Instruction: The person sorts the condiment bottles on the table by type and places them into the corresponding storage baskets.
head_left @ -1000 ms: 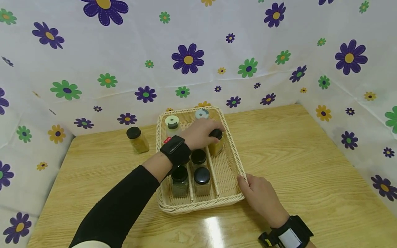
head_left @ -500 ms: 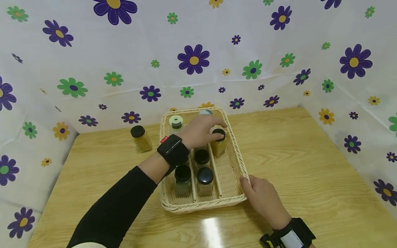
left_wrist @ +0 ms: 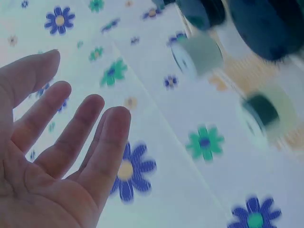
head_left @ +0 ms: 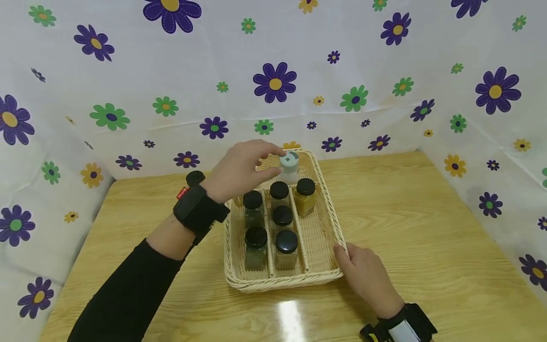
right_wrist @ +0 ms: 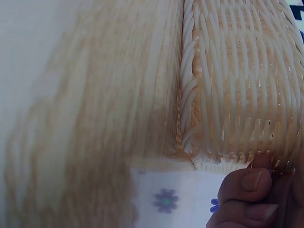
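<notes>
My left hand (head_left: 239, 166) hovers over the back left of a wicker basket (head_left: 278, 285), holding nothing. Its fingers are spread and loosely bent in the left wrist view, where two pale-lidded shakers (left_wrist: 202, 54) appear blurred. A black-lidded jar of yellow spice (head_left: 305, 204) stands upright in the basket's right section, apart from the hand. Several more black-lidded spice jars (head_left: 286, 251) fill the left and middle sections. One pale-lidded shaker (head_left: 289, 166) shows at the back; the hand covers the other in the head view. My right hand (head_left: 367, 275) grips the basket's right front edge, fingertips (right_wrist: 251, 183) against the weave.
Another black-lidded jar (head_left: 195, 178) stands on the wooden table (head_left: 406, 213) left of the basket, mostly behind my left wrist. Flower-print cloth (head_left: 376, 61) hangs along the table's back and sides. Wicker dividers (head_left: 301, 237) split the basket into sections.
My left hand has let go of the yellow spice jar and moved left and up, uncovering jars below it. The right hand still holds the basket; the head view has shifted slightly.
</notes>
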Demonstrator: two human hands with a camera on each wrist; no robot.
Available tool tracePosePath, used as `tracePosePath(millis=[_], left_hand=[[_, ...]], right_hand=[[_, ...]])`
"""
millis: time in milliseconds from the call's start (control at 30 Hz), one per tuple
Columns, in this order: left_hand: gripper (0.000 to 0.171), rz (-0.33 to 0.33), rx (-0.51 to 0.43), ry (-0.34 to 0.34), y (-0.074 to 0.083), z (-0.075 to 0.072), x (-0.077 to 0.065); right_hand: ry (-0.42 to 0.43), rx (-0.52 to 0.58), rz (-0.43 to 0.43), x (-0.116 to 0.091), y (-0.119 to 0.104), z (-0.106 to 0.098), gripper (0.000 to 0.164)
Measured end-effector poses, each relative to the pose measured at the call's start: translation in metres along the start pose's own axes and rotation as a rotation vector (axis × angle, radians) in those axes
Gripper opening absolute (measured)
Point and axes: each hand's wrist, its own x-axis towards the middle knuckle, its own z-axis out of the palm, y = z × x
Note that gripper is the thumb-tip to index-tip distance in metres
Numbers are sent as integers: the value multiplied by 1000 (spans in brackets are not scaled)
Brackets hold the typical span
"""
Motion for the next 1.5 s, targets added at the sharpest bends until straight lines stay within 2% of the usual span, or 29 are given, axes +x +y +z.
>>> tracePosePath(millis=[200,500,667,833,1067,1300,1500], left_hand=[[33,-48,27,27,-16,-21,-23],[34,-122,119,73,-39,-42,-58],[37,-179,181,83,-64,-48,-74],[39,-274,155,82,-86,-49,-89],[35,-330,115,91,-104,-47,-98],[35,-359,146,98,-121,-44,-101],[39,-380,182,80,-138,-33,-100]], right_hand=[[5,-7,-3,0,4,1,45],[10,-2,-15,1,4,2,46],[6,2,3,2,3,1,43],[-5,5,4,2,2,1,43],[-9,19,12,1,3,1,44],[4,11,-15,2,4,1,44],[5,9,-1,2,5,2,44]])
